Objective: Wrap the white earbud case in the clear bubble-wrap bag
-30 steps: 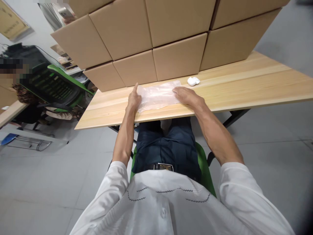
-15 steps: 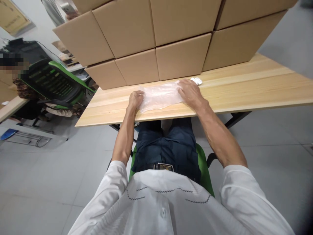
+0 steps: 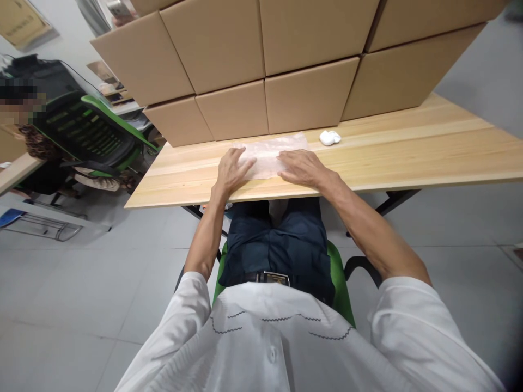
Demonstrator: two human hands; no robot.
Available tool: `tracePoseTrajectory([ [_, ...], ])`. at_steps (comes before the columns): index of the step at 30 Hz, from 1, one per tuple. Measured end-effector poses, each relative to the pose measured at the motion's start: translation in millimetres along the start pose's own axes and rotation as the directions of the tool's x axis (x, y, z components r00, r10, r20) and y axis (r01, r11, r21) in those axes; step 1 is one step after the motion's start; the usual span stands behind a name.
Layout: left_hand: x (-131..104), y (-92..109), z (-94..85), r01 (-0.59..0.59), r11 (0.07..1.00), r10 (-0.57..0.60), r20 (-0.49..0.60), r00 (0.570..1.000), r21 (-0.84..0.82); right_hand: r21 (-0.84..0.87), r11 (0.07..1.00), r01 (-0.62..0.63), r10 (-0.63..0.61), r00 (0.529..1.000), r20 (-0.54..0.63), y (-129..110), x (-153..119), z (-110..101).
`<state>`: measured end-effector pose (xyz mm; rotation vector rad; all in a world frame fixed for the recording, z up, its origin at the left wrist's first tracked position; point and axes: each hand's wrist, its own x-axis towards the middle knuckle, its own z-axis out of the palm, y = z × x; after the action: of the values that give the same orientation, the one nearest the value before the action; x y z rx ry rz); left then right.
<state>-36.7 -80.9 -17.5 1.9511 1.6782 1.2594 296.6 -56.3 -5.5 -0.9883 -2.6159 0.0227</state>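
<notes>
- Pinkish sheet [image 3: 267, 158] flat on bench [image 3: 392, 163], btwn front edge & cardboard boxes [image 3: 232, 111] (narrow strip, that).
- L hand [image 3: 232, 170]: grip unclosed, thumb spread, over sheet's L side, well in from bench's L edge.
- R hand [image 3: 303, 166]: grip loose, fingers extended on sheet's R side.
- Small white item [image 3: 329, 138] just R of sheet, nr boxes.
- Room's mostly sideways: bench runs farther R than L.

The floor [image 3: 102, 294] was grey, with thin seams. The wooden counter [image 3: 420, 147] stood on dark legs [image 3: 394, 202]. To the left, a green chair [image 3: 92, 133] with a dark mesh back stood near a pale-topped desk [image 3: 18, 174]; behind, a yellow sign [image 3: 22, 24] showed against the white wall [image 3: 67, 30].
</notes>
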Motion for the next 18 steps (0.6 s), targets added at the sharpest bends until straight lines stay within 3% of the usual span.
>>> tracePoseTrajectory([
  [3, -6, 13, 6.3, -0.160, 0.944, 0.112, 0.176, 0.978, 0.290, -0.082, 0.994, -0.067, 0.071, 0.996, 0.046, -12, 3, -7],
  [6, -7, 18, 10.5, -0.201, 0.877, 0.098, 0.246, 0.964, 0.436, -0.156, 0.977, -0.145, 0.158, 0.985, 0.075, -14, 7, -6],
  [12, -6, 15, 5.8, -0.255, 0.835, 0.114, 0.298, 0.948, 0.489, -0.154, 0.966, -0.207, 0.219, 0.973, 0.068, 5, 9, 3],
  [18, -10, 15, 1.7, -0.261, 0.808, 0.108, 0.302, 0.947, 0.529, -0.115, 0.964, -0.240, 0.249, 0.965, 0.077, 7, 4, -5],
])
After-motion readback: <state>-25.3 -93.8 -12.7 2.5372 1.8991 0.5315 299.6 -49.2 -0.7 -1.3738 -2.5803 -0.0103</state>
